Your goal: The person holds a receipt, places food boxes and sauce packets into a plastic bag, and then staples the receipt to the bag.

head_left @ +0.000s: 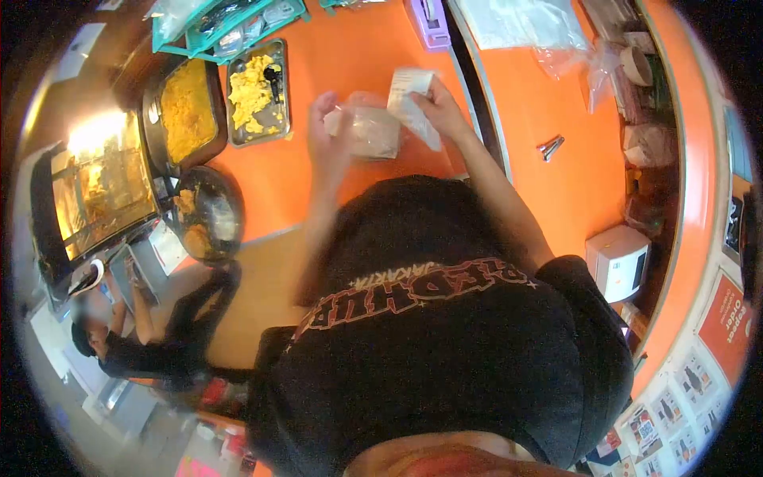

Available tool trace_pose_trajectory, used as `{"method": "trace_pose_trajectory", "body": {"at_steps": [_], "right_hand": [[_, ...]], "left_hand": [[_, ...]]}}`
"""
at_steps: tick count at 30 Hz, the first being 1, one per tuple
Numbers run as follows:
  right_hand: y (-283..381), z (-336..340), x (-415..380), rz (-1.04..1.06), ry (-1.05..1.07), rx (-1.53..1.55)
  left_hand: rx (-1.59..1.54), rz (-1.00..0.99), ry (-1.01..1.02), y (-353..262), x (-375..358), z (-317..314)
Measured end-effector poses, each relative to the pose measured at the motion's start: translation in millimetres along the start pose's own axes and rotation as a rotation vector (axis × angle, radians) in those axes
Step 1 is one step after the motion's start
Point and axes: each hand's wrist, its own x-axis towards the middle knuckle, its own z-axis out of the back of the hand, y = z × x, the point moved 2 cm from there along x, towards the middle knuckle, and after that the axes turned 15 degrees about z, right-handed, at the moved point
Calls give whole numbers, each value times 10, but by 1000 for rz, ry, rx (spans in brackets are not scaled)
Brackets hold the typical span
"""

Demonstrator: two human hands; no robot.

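Observation:
A printed white paper slip (410, 86) is pinched between the thumb and fingers of my right hand (442, 109), its lower end hanging over the counter. Under and left of the slip is a clear plastic packet (369, 133) with pale contents, blurred. My left hand (324, 119) is raised at the packet's left side, smeared by motion, so I cannot tell how its fingers are set. Both forearms reach over the orange counter (334, 52).
Left stand a metal tray of yellow food (253, 91), a deeper pan (189, 111), a black pan (213, 213) and a lit glass case (99, 183). A teal basket (230, 28) and purple tape dispenser (430, 24) are at the back. Another person (131, 342) stands lower left.

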Motion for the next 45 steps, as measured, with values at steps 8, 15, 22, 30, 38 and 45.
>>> {"method": "trace_pose_trajectory", "body": {"at_steps": [8,15,22,30,38,45], "right_hand": [[1133,-926,481,-109,125,349],[267,-1543,347,361,538,-713],[331,-1418,498,125,421,-917],[393,-1480,523,-93,500,-896],[302,-1519,291,-12,508,-961],[656,-1376,-104,-57,371,-667]], "left_hand": [[-460,181,-46,-58,38,620],[-90,412,212,1130,203,994],[135,313,163,1712,289,923],[526,295,68,1485,402,1017],[350,353,244,1336,334,957],[118,440,455,1470,44,935]]}}
